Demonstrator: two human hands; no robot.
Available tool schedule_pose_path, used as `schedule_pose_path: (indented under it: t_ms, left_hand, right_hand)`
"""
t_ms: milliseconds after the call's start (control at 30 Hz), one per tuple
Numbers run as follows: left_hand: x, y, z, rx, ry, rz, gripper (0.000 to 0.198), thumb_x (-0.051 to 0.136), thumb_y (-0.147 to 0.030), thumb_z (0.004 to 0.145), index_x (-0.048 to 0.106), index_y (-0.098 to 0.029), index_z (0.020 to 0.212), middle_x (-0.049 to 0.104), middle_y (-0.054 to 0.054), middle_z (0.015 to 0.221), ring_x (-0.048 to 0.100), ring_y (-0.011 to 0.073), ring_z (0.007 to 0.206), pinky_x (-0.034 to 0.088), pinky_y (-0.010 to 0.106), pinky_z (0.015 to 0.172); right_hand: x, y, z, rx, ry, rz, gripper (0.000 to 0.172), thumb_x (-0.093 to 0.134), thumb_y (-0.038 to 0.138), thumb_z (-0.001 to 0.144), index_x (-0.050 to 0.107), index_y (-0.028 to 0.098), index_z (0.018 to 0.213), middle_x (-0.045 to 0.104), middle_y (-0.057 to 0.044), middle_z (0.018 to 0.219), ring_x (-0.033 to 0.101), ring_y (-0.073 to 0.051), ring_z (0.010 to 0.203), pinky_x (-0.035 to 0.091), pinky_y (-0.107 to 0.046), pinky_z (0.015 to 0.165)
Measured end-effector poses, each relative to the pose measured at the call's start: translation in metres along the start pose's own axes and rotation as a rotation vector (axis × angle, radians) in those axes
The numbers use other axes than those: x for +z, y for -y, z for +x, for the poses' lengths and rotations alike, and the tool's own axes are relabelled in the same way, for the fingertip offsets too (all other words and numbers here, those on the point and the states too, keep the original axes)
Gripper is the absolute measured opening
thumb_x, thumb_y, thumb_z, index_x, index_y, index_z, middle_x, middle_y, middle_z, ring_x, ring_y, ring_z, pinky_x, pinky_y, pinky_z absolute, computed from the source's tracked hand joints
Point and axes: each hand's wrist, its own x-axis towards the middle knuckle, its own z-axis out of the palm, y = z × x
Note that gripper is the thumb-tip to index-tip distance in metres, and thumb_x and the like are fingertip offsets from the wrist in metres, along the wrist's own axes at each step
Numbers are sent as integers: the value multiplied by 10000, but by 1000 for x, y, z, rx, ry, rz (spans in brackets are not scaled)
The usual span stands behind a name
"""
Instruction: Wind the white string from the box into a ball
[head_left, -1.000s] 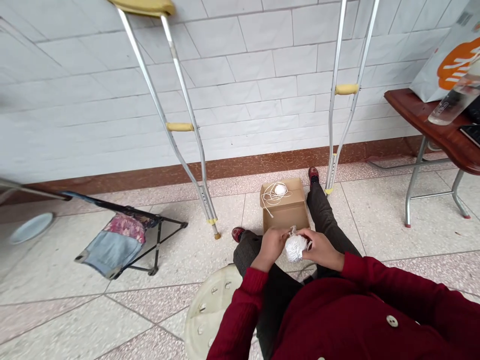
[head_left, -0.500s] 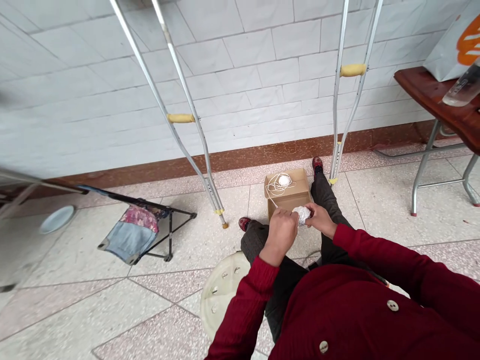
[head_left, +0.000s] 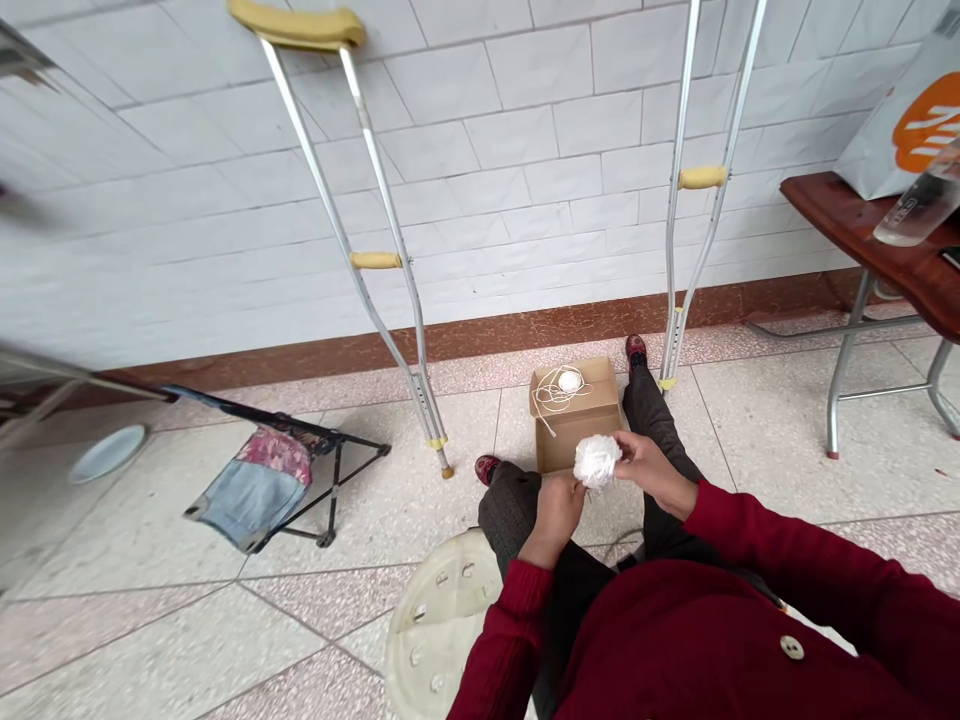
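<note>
Two grips shared the white string ball (head_left: 598,461): right grip (head_left: 651,472) clamped it steady, left grip (head_left: 556,518) curled just below.

Tiled floor (head_left: 150,640): cardboard box (head_left: 559,450) | wooden table top (head_left: 847,225): white carrier bag (head_left: 892,130), clear bottle (head_left: 919,205)

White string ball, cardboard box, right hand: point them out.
White string ball (head_left: 598,461): head view, its middle.
Cardboard box (head_left: 574,447): head view, inner wall.
Right hand (head_left: 651,473): head view, back of hand.
</note>
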Motion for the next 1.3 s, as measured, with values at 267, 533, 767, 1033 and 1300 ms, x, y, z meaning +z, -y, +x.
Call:
schedule_pose_path:
  t_ms: [267, 533, 767, 1033, 1300]
  left_hand:
    - [-27, -6, 34, 280, 4, 279, 226, 502, -159, 917, 719, -173, 856, 721, 70, 817, 650, 204, 811, 451, 314, 804]
    - [-60, -43, 43, 433, -60, 443, 253, 468, -169, 932, 683, -151, 799, 697, 92, 795, 627, 213, 792, 416, 383, 944]
    - [-34, -51, 7, 358, -26, 325, 298, 430, -238, 970, 678, -152, 827, 681, 90, 773, 619, 206, 774, 429, 340, 839]
    - [-1, -23, 2, 70, 97, -274, 318, 474, -284, 935, 690, -158, 738, 689, 15, 725, 617, 152, 711, 432, 232, 705]
    - [-1, -17, 0, 74, 213, -481, 316, 480, -339, 920, 730, -160, 846, 738, 16, 920, 650, 173, 885, 459, 261, 868]
  right_hand:
    - [-9, -16, -24, -11, -19, -173, 450, 685, 161, 601, 632, 167, 1048, 674, -23, 894, 594, -154, 723, 479, -228, 553]
    - [-2, -58, -13, 173, -30, -104, 335, 668, 81, 512, 634, 165, 834, 614, 22, 700, 523, -106, 525, 455, -209, 398]
    - [-15, -37, 51, 182, -341, 110, 305, 700, 119, 531, 563, 188, 794, 637, 0, 765, 606, -137, 654, 537, -239, 526]
    - [-7, 3, 21, 300, -17, 347, 222, 702, 254, 692, 624, 180, 886, 668, -10, 732, 593, -101, 575, 440, -185, 484]
    - [-17, 23, 23, 263, -67, 424, 180, 692, 291, 723, 612, 178, 839, 643, -5, 706, 542, -92, 553, 430, -194, 502]
